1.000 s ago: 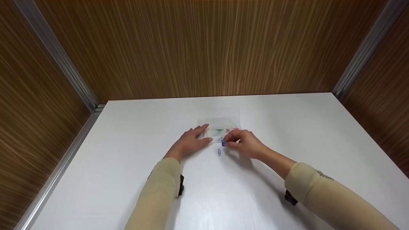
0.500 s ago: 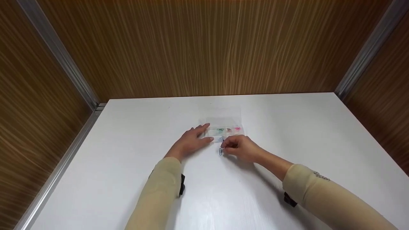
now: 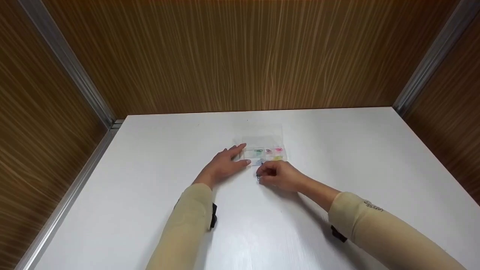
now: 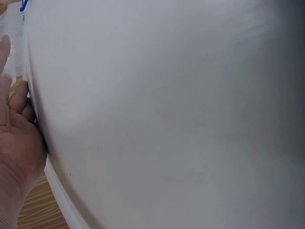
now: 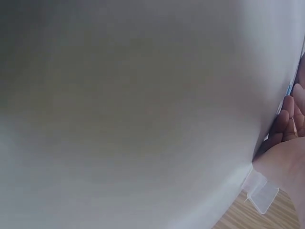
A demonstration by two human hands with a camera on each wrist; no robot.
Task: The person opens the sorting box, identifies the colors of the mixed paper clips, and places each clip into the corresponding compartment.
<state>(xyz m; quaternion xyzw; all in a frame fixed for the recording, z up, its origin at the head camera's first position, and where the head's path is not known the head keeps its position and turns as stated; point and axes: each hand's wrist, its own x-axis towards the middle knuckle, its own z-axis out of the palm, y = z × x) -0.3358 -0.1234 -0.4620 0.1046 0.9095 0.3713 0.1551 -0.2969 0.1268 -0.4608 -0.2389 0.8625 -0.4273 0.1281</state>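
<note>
A clear plastic divided box point(image 3: 248, 154) lies on the table with its see-through lid point(image 3: 262, 141) folded back. Small coloured pieces sit in its compartments: green point(image 3: 258, 151), pink point(image 3: 278, 149), yellow point(image 3: 277, 158) and blue point(image 3: 258, 162) ones. My left hand point(image 3: 224, 165) rests at the box's left side, fingers extended and the thumb by its front edge. Just in front of the box, my right hand point(image 3: 281, 175) pinches a blue paper clip point(image 3: 258, 178) at the tabletop. The left wrist view catches the blue clip point(image 4: 24, 5) at its top edge.
The white table point(image 3: 150, 210) reaches back to a wood-grain panel point(image 3: 240, 56). Side panels with metal rails point(image 3: 71, 67) stand left and right. Most of both wrist views is filled by the pale tabletop.
My right hand has left a blue piece at the box's front compartment, moved toward me and closed its fingertips on the paper clip on the table. The left hand stays put.
</note>
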